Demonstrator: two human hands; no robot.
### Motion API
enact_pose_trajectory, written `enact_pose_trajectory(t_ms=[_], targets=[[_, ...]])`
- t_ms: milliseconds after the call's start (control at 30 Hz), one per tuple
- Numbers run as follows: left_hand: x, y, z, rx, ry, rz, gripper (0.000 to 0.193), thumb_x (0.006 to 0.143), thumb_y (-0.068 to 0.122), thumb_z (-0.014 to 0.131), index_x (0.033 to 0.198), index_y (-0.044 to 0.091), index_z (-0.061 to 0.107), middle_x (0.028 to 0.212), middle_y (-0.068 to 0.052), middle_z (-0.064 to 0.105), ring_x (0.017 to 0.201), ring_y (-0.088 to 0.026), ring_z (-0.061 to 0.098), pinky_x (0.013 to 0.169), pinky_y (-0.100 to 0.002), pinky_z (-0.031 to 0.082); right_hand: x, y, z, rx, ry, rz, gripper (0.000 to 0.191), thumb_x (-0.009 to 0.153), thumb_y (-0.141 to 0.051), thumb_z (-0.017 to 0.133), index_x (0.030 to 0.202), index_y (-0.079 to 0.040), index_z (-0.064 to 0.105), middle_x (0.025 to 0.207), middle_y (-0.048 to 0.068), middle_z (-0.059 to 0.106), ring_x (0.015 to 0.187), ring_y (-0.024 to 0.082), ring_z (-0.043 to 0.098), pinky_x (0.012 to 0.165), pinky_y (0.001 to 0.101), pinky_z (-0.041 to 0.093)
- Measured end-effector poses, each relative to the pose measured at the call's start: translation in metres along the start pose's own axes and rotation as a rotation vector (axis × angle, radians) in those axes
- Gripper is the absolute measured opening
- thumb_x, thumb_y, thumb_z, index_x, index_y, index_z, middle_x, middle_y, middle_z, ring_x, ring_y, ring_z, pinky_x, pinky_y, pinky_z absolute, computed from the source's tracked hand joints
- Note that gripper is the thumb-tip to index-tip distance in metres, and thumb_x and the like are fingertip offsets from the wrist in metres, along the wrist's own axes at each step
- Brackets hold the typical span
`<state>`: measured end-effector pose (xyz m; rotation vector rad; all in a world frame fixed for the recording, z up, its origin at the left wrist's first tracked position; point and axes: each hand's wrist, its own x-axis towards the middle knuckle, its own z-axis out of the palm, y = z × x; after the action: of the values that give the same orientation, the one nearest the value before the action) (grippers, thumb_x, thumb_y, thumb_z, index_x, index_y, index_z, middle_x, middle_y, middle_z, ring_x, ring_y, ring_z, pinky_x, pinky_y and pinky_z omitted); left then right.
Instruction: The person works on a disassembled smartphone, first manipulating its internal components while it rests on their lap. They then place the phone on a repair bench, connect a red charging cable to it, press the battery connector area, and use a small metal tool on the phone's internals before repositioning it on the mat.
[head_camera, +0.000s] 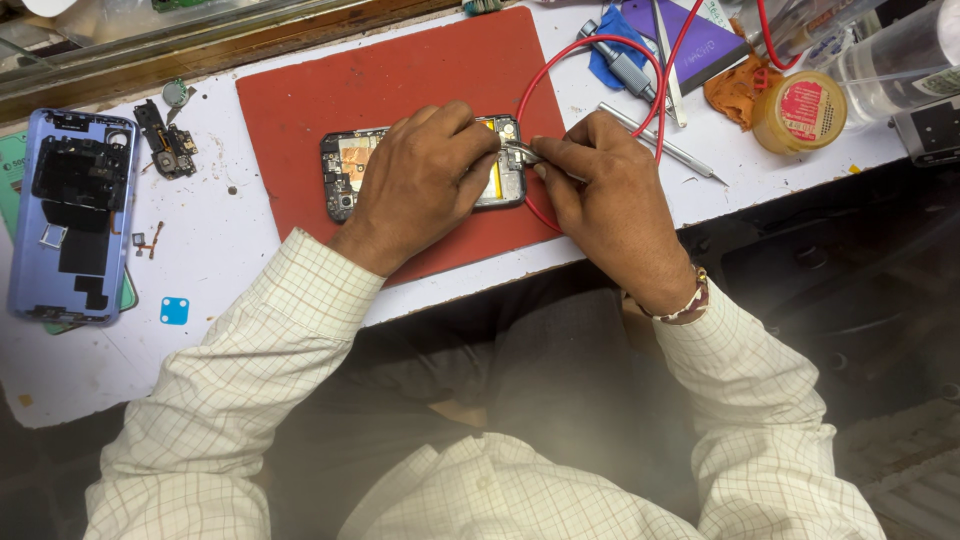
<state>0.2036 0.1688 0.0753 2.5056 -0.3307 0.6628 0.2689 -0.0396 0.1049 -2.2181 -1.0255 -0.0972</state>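
Note:
An opened phone (345, 172) lies on a red mat (300, 100) with its insides facing up. My left hand (425, 180) rests flat over its middle and presses it down, hiding most of the board. At the phone's right end my right hand (600, 190) pinches metal tweezers (522, 152), whose tips touch the phone's edge. A red wire (590, 45) loops behind that hand.
A lilac phone back cover (70, 215) lies at the left, with a small dark circuit part (168, 140) beside it and a blue square sticker (174, 311) below. At the right are a purple card (700, 40), a metal rod (660, 145), an orange-lidded jar (800, 110) and a clear bottle (900, 60).

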Motion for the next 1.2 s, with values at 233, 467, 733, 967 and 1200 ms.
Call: enact_pose_trajectory(t_ms=[233,467,733,967,1200], targets=[[-0.0014,-0.0026,0.0015,-0.028,0.017,-0.007,0.013,0.093,0.012,0.078,0.095,0.003,0.069,0.089,-0.007,0.06,0.081,-0.025,0.062,0.072,-0.041,0.052,0.0003,-0.0006,0.0005,-0.008,-0.003,0.005,0.022,0.095,-0.006,0.075,0.117,-0.004,0.077,0.095,0.013,0.063,0.081,0.025,0.065,0.07,0.0365,0.053],[-0.0006,-0.0044,0.0056,-0.017,0.007,-0.019,0.012,0.095,0.01,0.077,0.092,0.003,0.067,0.087,-0.006,0.06,0.078,-0.022,0.062,0.07,-0.039,0.052,0.0013,0.0004,-0.0011,-0.008,-0.003,-0.002,0.021,0.095,-0.007,0.075,0.116,-0.004,0.077,0.093,0.013,0.063,0.079,0.024,0.065,0.071,0.0367,0.052],[-0.0011,-0.0022,0.004,0.005,0.032,0.007,0.013,0.094,0.009,0.077,0.092,0.003,0.066,0.087,-0.007,0.061,0.079,-0.024,0.062,0.07,-0.04,0.052,0.002,0.0005,-0.0008,0.024,-0.007,0.036,0.02,0.096,-0.007,0.074,0.115,-0.003,0.077,0.092,0.012,0.064,0.079,0.023,0.064,0.07,0.0357,0.052],[-0.0004,-0.0038,0.0029,-0.024,0.035,-0.018,0.013,0.095,0.011,0.076,0.092,0.003,0.067,0.087,-0.008,0.062,0.08,-0.025,0.064,0.069,-0.04,0.052,0.0013,0.0007,0.0,0.007,0.012,0.009,0.019,0.096,-0.006,0.074,0.114,-0.003,0.078,0.091,0.013,0.062,0.079,0.024,0.064,0.07,0.037,0.051],[0.001,-0.0009,0.0017,-0.027,0.043,-0.056,0.011,0.095,0.011,0.076,0.094,0.002,0.068,0.088,-0.008,0.063,0.081,-0.025,0.065,0.07,-0.04,0.053,0.0002,0.0004,0.0017,0.005,0.019,0.017,0.018,0.096,-0.006,0.074,0.113,-0.003,0.077,0.092,0.012,0.062,0.078,0.024,0.064,0.068,0.0372,0.052]])
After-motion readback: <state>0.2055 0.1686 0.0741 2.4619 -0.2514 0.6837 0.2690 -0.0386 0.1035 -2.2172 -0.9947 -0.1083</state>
